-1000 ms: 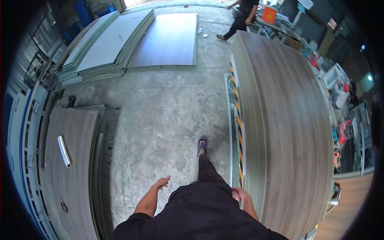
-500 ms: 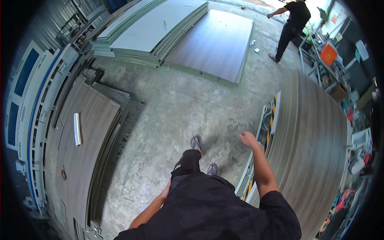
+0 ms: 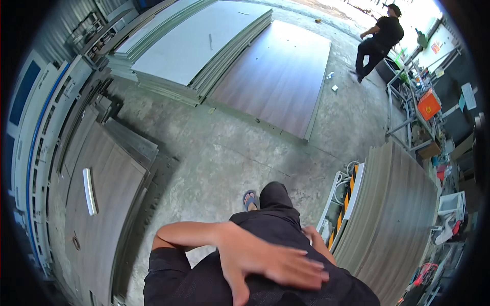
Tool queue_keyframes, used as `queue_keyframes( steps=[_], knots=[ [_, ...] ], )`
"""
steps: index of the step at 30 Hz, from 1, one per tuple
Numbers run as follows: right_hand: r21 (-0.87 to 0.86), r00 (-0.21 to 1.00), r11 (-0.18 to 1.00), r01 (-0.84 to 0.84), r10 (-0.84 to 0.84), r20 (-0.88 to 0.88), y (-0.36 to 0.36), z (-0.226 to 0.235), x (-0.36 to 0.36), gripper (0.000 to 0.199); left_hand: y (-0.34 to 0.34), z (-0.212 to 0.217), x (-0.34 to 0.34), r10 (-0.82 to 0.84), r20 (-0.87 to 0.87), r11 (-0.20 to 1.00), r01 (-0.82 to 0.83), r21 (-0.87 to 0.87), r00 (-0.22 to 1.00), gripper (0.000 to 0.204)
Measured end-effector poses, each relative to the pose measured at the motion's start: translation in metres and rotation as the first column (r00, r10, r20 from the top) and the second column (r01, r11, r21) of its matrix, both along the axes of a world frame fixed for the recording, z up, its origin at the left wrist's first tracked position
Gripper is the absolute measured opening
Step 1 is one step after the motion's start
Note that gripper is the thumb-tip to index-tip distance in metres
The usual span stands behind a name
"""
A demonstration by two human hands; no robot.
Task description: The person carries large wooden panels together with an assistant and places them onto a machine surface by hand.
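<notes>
My left hand (image 3: 270, 262) crosses in front of my black shirt (image 3: 204, 280), its fingers stretched out and slightly blurred. It holds nothing; whether it touches the cloth I cannot tell. My right hand (image 3: 312, 235) hangs low beside my right thigh, partly behind my body, and its fingers barely show. Closest to that hand is a white frame with a yellow-and-black striped edge (image 3: 348, 198), alongside a tall stack of wood-grain boards (image 3: 393, 188). One sandalled foot (image 3: 249, 199) shows on the concrete floor.
On the left, a silver strip (image 3: 89, 191) and a small brown ring (image 3: 76, 243) lie on a low pile of wood-grain boards (image 3: 109, 178). Ahead are stacked white panels (image 3: 194, 41) and a wood-grain panel (image 3: 275, 76). A person in black (image 3: 383, 38) stands near a cluttered metal rack (image 3: 403, 120).
My left hand has swung up from my side across my body. The right hand has dropped back toward my thigh. I have stepped forward; the other person has turned and moved farther off.
</notes>
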State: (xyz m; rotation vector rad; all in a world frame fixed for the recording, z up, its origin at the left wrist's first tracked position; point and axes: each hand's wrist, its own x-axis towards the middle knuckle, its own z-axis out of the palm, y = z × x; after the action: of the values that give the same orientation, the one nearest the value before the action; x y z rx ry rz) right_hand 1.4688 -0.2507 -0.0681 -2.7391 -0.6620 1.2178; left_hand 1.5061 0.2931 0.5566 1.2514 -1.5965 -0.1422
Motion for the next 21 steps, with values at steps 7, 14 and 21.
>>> queue_keyframes(
  steps=[7,14,21],
  knots=[
    [-0.260,0.578,0.726,0.637,-0.672,-0.462,0.114,0.090,0.129,0.043,0.099,0.028,0.121,0.260,0.091,0.947,-0.272,0.171,0.961,0.045],
    [-0.165,0.869,0.938,0.305,-0.345,-0.354,0.243,0.035,0.415,0.044,0.164,0.029,0.310,-0.027,-0.974,0.927,-0.359,-0.108,0.223,0.058],
    [0.617,0.870,0.785,0.058,-0.343,0.355,0.538,0.113,0.752,0.040,0.233,0.015,0.480,-0.291,-0.955,0.911,-0.320,-0.259,-0.056,0.041]
  ],
)
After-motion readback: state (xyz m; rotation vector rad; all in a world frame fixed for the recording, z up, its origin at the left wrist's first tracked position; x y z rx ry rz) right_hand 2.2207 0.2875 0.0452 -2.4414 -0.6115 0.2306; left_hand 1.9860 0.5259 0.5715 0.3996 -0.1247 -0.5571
